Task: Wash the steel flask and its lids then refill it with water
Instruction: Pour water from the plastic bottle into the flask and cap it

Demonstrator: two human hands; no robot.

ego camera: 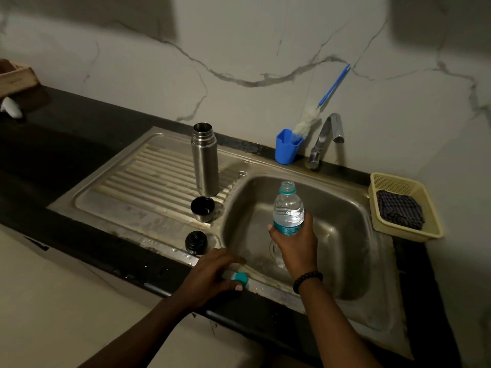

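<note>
Steel flask (pixel 205 159) stands upright on the ribbed drainboard (pixel 127 181), left of the sink basin (pixel 342 235), mouth uncapped. Just in front of it: steel cup lid (pixel 202 209), opening up, dark inside. Nearer the front edge, black stopper lid (pixel 196 243) sits on the sink's flat rim, apart from the cup.

Right hand (pixel 295 243) – grip closed round the lower half of a clear plastic water bottle (pixel 288 208), held upright over the basin, cap off, water inside. Beaded bracelet (pixel 307 280) on that wrist.

Left hand (pixel 212 274) rests on the front rim of the sink; thumb and fingers are at a teal bottle cap (pixel 241 278) on the rim. Cannot tell if grip is pinching it or only touching.

Behind basin: chrome tap (pixel 325 139); beside it, blue holder cup (pixel 287 146) w/ a blue-handled bottle brush (pixel 316 110) leaning on the marble wall. Right of the sink, yellow plastic basket (pixel 393 181) on the dark table (pixel 66 144), holding a dark checked cloth (pixel 400 209). Far left – wooden box (pixel 16 75), partly out of view.
</note>
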